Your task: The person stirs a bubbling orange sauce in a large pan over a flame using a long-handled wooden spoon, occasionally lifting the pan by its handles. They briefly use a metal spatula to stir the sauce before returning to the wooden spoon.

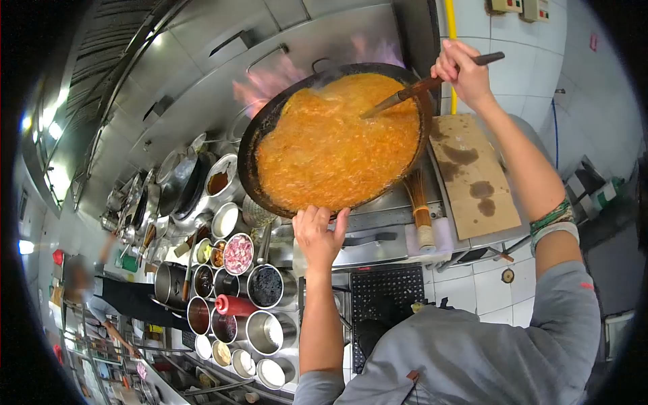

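A large black wok [248,158] holds bubbling orange liquid [337,142], with flames [270,81] rising behind its far rim. On the near rim of the wok rests my left hand [320,235], its fingers over the edge and the thumb to the right; whether a cloth or handle lies under them is hidden. At the upper right my right hand [464,69] is closed around the handle of a long wooden-handled utensil [422,86]. The utensil slants down to the left, and its tip is in the liquid.
Metal pots and bowls of ingredients [237,254] with a red squeeze bottle [235,306] stand at the lower left. A bamboo brush [421,212] and stained cardboard [476,179] lie right of the wok. Another person [121,297] stands far left.
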A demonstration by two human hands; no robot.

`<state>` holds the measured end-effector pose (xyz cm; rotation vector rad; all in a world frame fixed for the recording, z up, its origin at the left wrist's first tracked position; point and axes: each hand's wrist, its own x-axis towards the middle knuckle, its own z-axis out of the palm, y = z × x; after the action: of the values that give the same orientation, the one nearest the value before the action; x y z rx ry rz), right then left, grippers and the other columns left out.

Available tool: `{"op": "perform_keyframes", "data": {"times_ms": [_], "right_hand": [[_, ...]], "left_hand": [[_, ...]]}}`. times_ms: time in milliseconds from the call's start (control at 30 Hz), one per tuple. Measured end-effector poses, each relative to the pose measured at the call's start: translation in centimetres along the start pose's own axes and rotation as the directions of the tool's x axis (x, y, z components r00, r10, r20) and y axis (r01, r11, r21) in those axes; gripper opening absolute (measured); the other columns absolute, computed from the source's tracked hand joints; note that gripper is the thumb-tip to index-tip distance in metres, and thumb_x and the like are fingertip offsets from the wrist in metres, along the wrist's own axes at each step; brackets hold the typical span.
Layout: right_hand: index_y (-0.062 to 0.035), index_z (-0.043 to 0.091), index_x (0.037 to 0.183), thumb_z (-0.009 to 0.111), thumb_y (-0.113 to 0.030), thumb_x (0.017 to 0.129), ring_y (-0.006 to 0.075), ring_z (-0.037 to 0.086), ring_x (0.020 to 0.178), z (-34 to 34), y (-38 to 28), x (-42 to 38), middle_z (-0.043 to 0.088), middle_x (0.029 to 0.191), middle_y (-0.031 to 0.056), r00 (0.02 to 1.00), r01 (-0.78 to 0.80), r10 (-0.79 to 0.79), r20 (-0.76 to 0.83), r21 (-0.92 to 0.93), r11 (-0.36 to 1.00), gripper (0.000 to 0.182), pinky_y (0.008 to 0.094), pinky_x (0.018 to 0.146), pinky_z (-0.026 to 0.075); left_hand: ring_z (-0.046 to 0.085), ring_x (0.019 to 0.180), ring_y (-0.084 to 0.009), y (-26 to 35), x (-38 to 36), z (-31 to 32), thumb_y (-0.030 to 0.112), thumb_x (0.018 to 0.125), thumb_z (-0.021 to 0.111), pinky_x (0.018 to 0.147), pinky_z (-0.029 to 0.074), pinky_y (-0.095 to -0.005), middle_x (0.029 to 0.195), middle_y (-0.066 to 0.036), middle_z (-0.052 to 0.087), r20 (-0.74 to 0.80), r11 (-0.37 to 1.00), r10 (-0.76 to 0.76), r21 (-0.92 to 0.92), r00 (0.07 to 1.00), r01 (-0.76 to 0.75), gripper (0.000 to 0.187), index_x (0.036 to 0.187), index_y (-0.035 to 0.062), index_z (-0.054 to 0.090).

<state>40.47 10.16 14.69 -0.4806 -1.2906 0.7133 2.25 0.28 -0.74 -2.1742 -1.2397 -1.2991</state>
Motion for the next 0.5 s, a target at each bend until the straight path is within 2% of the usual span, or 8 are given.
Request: {"op": "perform_keyframes", "data": {"times_ms": [67, 167, 200, 300, 333, 433, 500], "right_hand": [[-0.0091, 0.042, 0.070, 0.055, -0.024, 0.104, 0.0149, 0.040, 0.049, 0.0, -2.2, 0.7, 0.036, 0.055, 0.0005, 1.000, -0.010, 0.009, -0.002, -0.022, 1.000, 0.039, 0.0353, 0.060, 0.046], [-0.0105, 0.040, 0.070, 0.055, -0.024, 0.104, 0.0148, 0.039, 0.053, -1.5, -5.4, 2.2, 0.036, 0.056, 0.0010, 0.996, -0.088, 0.088, 0.013, -0.061, 0.994, 0.039, 0.0377, 0.070, 0.048], [-0.0117, 0.039, 0.072, 0.055, -0.025, 0.104, 0.0131, 0.037, 0.051, -1.4, -6.4, 2.6, 0.034, 0.056, -0.0010, 0.998, -0.057, 0.059, 0.016, -0.089, 0.994, 0.039, 0.0353, 0.064, 0.046], [-0.0150, 0.041, 0.069, 0.055, -0.019, 0.100, 0.0145, 0.040, 0.044, -1.9, -9.8, 4.4, 0.036, 0.052, -0.0034, 0.993, -0.108, 0.104, -0.048, -0.075, 0.991, 0.034, 0.0348, 0.051, 0.045], [-0.0133, 0.043, 0.070, 0.058, -0.017, 0.099, 0.0159, 0.042, 0.047, -1.4, -11.2, 4.6, 0.038, 0.054, -0.0009, 0.991, -0.128, 0.125, -0.055, -0.054, 0.990, 0.032, 0.0375, 0.055, 0.048], [-0.0131, 0.042, 0.069, 0.057, -0.019, 0.099, 0.0160, 0.042, 0.046, -0.9, -14.6, 6.0, 0.037, 0.054, -0.0011, 0.982, -0.156, 0.140, -0.125, -0.130, 0.979, 0.034, 0.0405, 0.056, 0.051], [-0.0149, 0.040, 0.068, 0.054, -0.022, 0.102, 0.0153, 0.040, 0.044, -0.7, -16.2, 7.0, 0.036, 0.053, -0.0022, 0.982, -0.171, 0.157, -0.107, -0.140, 0.975, 0.037, 0.0412, 0.056, 0.051]], "left_hand": [[0.052, 0.068, -0.0300, 0.2, 0.2, 0.1, 0.025, 0.075, 0.086, 0.066, 0.037, -0.0418, 0.070, -0.007, 0.052, -0.022, 1.000, 0.002, -0.008, 1.000, -0.002, 0.035, 0.070, 0.0091, 0.056], [0.052, 0.068, -0.0300, 0.3, 0.2, 0.0, 0.025, 0.075, 0.086, 0.066, 0.037, -0.0417, 0.070, -0.007, 0.052, -0.014, 1.000, -0.007, -0.016, 1.000, 0.007, 0.035, 0.069, 0.0092, 0.055], [0.052, 0.068, -0.0300, 0.2, 0.2, 0.0, 0.025, 0.075, 0.086, 0.066, 0.037, -0.0418, 0.070, -0.007, 0.052, -0.008, 1.000, -0.003, -0.013, 1.000, 0.003, 0.035, 0.069, 0.0092, 0.055], [0.052, 0.069, -0.0301, 0.1, 0.2, 0.0, 0.025, 0.075, 0.086, 0.067, 0.037, -0.0420, 0.070, -0.006, 0.053, 0.000, 1.000, -0.002, -0.007, 1.000, 0.002, 0.035, 0.069, 0.0092, 0.055], [0.052, 0.069, -0.0301, 0.1, 0.3, 0.0, 0.025, 0.075, 0.086, 0.067, 0.037, -0.0421, 0.070, -0.007, 0.053, -0.002, 1.000, -0.003, -0.011, 1.000, 0.003, 0.035, 0.068, 0.0091, 0.055], [0.052, 0.069, -0.0302, 0.2, 0.2, -0.1, 0.026, 0.075, 0.086, 0.067, 0.037, -0.0422, 0.071, -0.007, 0.053, -0.006, 1.000, -0.008, -0.020, 1.000, 0.008, 0.035, 0.069, 0.0089, 0.056], [0.053, 0.071, -0.0310, 0.2, 0.2, -0.2, 0.024, 0.076, 0.085, 0.068, 0.039, -0.0430, 0.072, -0.008, 0.055, 0.013, 1.000, -0.023, -0.018, 1.000, 0.023, 0.033, 0.070, 0.0082, 0.057]]}}
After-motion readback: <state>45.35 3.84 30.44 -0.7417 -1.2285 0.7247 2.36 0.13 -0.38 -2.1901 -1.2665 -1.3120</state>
